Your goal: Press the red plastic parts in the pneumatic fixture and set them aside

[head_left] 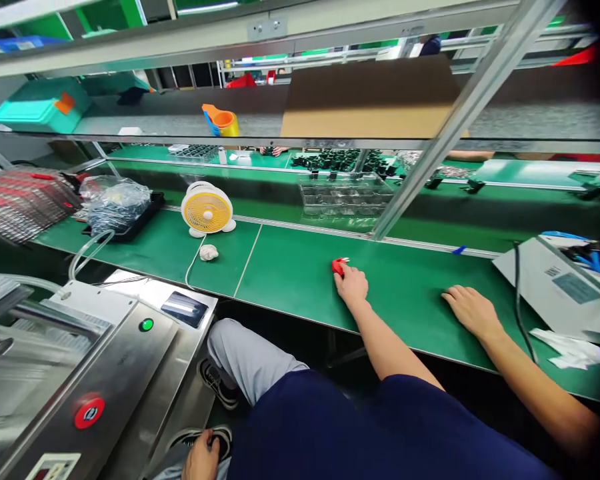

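Note:
My right hand (353, 285) rests over the green bench, its fingers closed round a small red object (338, 267) with pale tips sticking out. The hand covers most of it, so its kind does not show. Low at the frame's bottom, my left hand (201, 460) lies by my grey trousers, fingers curled together, partly cut off by the edge. Further right on the bench lies another hand (473, 310), its arm coming from the right; it appears to be a co-worker's.
A yellow-and-white fan (207, 212) and crumpled white lump (209, 253) stand left on the bench. Bagged parts sit in a black tray (135, 223). A steel machine (130, 373) with a phone (184, 309) fills the lower left. At right are a white box (565, 280) and cable (519, 307).

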Available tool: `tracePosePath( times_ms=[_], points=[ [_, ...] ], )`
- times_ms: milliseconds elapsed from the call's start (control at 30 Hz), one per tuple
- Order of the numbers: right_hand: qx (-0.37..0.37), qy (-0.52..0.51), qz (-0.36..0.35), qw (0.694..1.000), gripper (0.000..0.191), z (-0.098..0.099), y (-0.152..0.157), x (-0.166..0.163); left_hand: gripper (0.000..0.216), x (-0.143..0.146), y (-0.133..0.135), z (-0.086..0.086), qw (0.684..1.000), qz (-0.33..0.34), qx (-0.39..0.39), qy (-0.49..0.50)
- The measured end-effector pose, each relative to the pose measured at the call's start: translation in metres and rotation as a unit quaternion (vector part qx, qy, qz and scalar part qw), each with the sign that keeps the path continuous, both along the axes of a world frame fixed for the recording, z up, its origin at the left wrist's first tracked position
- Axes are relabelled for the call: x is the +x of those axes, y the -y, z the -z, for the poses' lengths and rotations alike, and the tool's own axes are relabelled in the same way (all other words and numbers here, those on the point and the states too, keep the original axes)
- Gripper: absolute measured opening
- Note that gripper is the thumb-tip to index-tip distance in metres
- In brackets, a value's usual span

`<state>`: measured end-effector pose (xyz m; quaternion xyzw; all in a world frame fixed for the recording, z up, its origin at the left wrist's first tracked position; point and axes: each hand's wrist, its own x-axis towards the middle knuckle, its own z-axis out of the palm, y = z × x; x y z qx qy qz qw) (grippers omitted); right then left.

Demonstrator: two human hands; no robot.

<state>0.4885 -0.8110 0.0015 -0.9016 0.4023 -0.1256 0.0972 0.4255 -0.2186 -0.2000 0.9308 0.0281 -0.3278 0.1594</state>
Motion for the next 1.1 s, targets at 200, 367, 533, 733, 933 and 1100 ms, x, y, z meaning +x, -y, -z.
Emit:
tracePosePath(
  times_ms=[200, 367, 533, 733, 933, 1100],
  points=[
    [0.027, 0.034, -0.268, 0.963, 0.037, 0.01, -0.115, 0.097, 0.046, -0.012, 0.003, -0.019, 1.0, -0.019, -0.013, 0.019],
    [0.049, 0.076, -0.354, 0.931, 0.038, 0.009, -0.173, 0.158, 0.042, -0.024, 0.005, -0.029, 0.995, -0.068, -0.045, 0.058],
    [0.062, 0.097, -0.326, 0.938, 0.034, 0.015, -0.178, 0.179, 0.045, -0.031, 0.004, -0.023, 0.993, -0.088, -0.033, 0.065],
    [0.076, 0.16, -0.324, 0.929, 0.028, 0.027, -0.173, 0.175, 0.044, -0.029, -0.003, -0.006, 0.994, -0.084, -0.027, 0.064],
    [0.083, 0.28, -0.356, 0.888, 0.021, 0.018, -0.177, 0.163, 0.051, -0.016, 0.016, -0.026, 0.926, -0.261, -0.237, 0.133],
    [0.113, 0.39, -0.518, 0.753, 0.02, -0.008, -0.237, 0.118, 0.062, 0.007, 0.057, -0.128, 0.872, -0.26, -0.364, 0.2]
  ],
)
